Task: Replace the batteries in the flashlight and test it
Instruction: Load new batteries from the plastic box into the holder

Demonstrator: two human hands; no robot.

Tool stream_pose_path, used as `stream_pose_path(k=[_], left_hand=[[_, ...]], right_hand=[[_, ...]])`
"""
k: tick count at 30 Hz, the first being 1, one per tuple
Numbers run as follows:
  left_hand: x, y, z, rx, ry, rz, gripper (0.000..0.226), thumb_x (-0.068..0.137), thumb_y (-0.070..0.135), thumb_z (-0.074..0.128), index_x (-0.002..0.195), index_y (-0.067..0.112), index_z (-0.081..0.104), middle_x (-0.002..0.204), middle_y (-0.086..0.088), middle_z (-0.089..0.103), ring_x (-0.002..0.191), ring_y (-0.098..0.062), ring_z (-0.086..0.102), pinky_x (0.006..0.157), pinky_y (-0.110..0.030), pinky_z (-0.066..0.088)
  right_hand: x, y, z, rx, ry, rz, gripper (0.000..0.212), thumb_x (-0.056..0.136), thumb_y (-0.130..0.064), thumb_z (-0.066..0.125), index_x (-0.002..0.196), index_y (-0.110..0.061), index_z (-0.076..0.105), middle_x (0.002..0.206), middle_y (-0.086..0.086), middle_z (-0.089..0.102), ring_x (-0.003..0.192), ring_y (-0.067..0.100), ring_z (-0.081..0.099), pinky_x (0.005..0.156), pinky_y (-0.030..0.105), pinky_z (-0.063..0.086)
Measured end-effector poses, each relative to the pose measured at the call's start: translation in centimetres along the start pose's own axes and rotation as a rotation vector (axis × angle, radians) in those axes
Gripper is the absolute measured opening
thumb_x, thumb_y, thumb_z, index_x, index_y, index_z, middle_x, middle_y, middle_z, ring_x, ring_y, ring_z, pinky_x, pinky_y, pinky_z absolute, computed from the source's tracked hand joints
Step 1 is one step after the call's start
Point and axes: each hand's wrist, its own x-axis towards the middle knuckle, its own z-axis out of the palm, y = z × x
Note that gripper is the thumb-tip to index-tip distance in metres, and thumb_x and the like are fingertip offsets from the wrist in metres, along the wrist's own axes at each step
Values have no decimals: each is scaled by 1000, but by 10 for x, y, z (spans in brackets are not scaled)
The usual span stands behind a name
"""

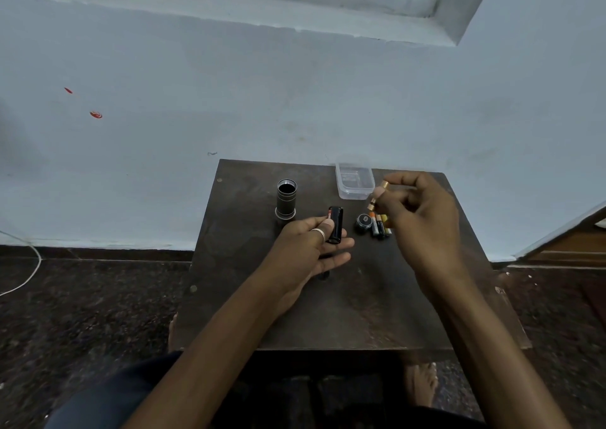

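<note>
The dark flashlight body (286, 200) stands upright on its head at the back left of the small dark table (344, 314), its open end up. My left hand (314, 248) holds a black battery holder (335, 224) with a red and white label showing. My right hand (423, 219) is raised above the table and pinches a small gold-capped battery (377, 196) between thumb and fingertips. On the table below it lie the black round tail cap (364, 220) and several loose small batteries (380, 226).
A clear plastic container (354, 180) sits open at the back edge of the table. The table stands against a pale blue wall. A white cable (29, 264) lies on the dark speckled floor to the left. My bare feet show under the table's near edge.
</note>
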Motion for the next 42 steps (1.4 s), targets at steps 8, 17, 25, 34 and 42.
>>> stream_pose_path(k=[8,17,25,34,42], left_hand=[[4,-4,0,5,-11,13,23,104,15,45,120,4,58,108,-13,66,94,-18,71,70,-28,61],[7,-7,-5,-19,-41,16,30,106,15,41,126,3,60,106,-11,68,95,-18,72,75,-30,60],[8,-8,-5,6,-70,36,30,105,14,41,125,4,61,107,-10,69,97,-18,71,78,-31,60],[7,-8,-9,51,-69,68,31,106,15,39,122,9,65,105,-6,72,108,-24,64,99,-43,53],[4,-5,-6,-4,-94,39,30,106,15,39,117,3,64,113,-21,67,108,-28,66,84,-34,60]], right_hand=[[-18,12,3,47,-77,28,18,91,-18,72,109,-22,68,77,1,75,70,14,74,65,34,60],[-22,10,11,-318,-98,-219,16,86,-8,72,91,-22,77,78,-16,71,82,-5,66,66,0,43],[-23,12,10,-195,-74,-290,23,85,-8,75,106,-17,71,88,-13,72,83,-1,69,73,9,53],[-31,18,14,-376,-233,-630,10,85,-7,74,93,-13,75,89,-1,75,81,17,69,71,40,55],[-25,23,13,-425,-266,-522,42,86,-18,76,126,-16,64,116,0,70,105,18,65,86,41,55]])
